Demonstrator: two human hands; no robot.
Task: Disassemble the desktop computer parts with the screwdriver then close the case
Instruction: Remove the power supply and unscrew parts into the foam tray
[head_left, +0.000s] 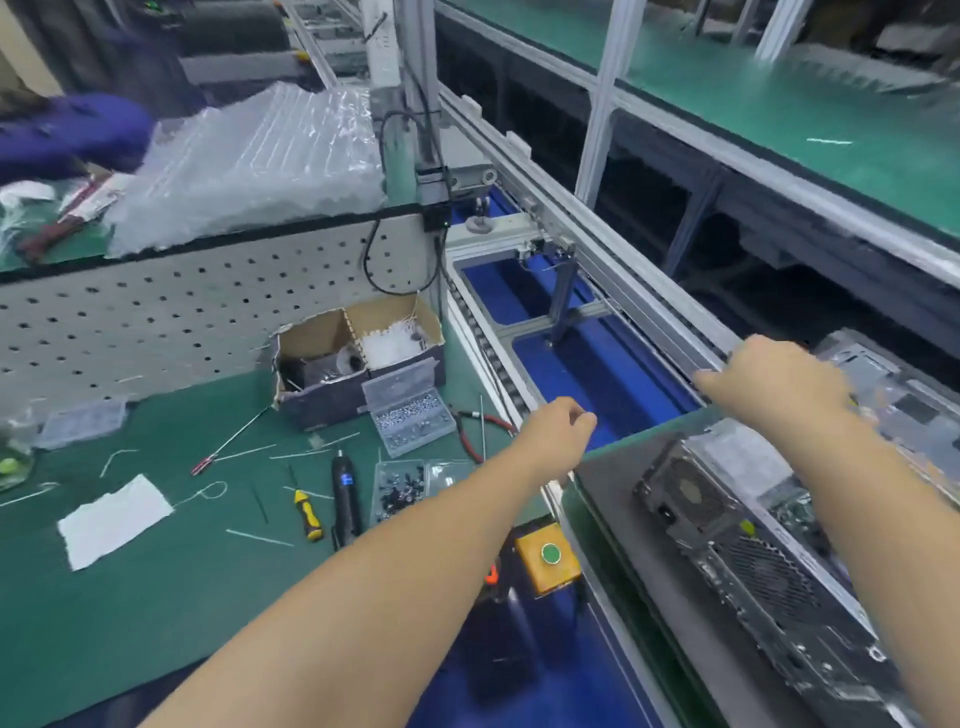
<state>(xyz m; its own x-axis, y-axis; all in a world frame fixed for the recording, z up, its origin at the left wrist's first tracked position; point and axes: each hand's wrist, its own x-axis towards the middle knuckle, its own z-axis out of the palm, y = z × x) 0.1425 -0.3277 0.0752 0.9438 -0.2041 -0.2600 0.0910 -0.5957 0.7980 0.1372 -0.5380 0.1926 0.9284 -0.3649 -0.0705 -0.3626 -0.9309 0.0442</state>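
Presently, both hands are reaching out over the conveyor, and neither is holding a tool. The left hand (558, 431) is hovering with its fingers loosely curled on nothing, just beyond the near corner of the grey pallet (613, 470). The right hand (774, 382) is lying at the far end of the desktop computer case (769, 566), fingers bent; whether it is gripping the case edge or the conveyor rail (623, 280) cannot be told through the blur. The case is lying on the pallet at right, its power-supply fan facing the viewer. The electric screwdriver (344, 493) is resting on the green bench mat (156, 597), well apart from both hands, beside the yellow-handled screwdriver (306, 512) and the screw boxes (410, 415). Judged from this, the step is positioning the case: both hands should be steadying it squarely before the driver is fetched.
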